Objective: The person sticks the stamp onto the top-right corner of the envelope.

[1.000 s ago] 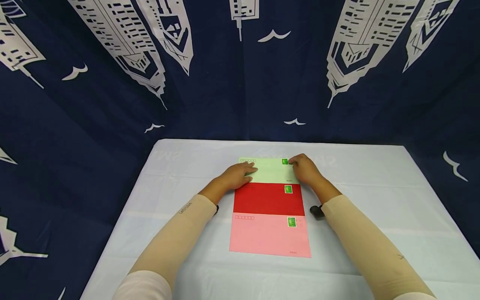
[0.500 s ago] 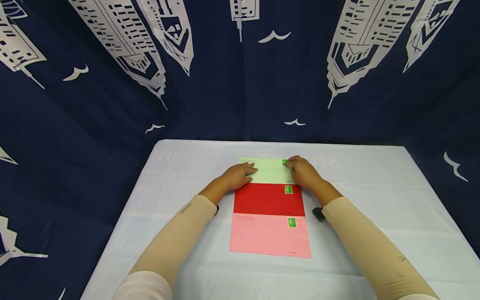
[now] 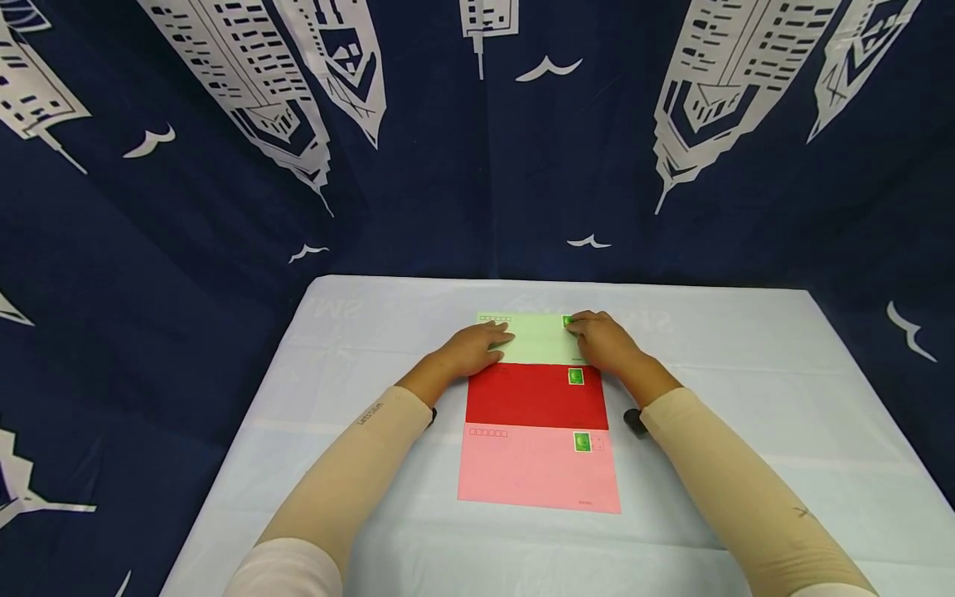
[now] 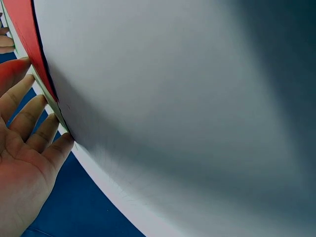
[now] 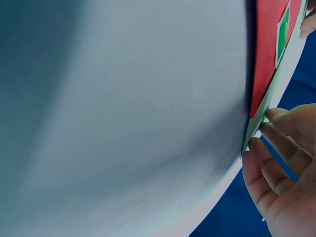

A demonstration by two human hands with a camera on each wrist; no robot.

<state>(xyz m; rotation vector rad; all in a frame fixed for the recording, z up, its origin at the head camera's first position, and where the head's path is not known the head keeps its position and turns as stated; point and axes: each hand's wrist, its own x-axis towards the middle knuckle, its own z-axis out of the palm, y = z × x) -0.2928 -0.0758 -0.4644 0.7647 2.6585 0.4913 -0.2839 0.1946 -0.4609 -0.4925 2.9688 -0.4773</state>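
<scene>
A pale green envelope point(image 3: 539, 340) lies farthest back, above a red envelope point(image 3: 530, 396) and a pink envelope point(image 3: 522, 474) in one column. My left hand point(image 3: 468, 348) rests with spread fingers on the green envelope's left side; in the left wrist view its fingertips point(image 4: 65, 137) are on the paper's edge. At the upper right corner, the fingertips of my right hand point(image 3: 606, 342) press on a small green stamp point(image 3: 566, 320), partly covering it. In the right wrist view these fingers are loosely bent, thumb and fingertips on the paper.
The white-covered table point(image 3: 746, 464) surrounds the envelopes. Green stamps with white borders sit on the red envelope, one stamp point(image 3: 575, 376), and on the pink one, another stamp point(image 3: 582, 442). A dark blue printed cloth point(image 3: 418, 207) hangs behind the table's far edge.
My right hand has shifted slightly left from beside the stamp, and its fingertips now overlap the stamp. The left hand and the envelopes have stayed in place.
</scene>
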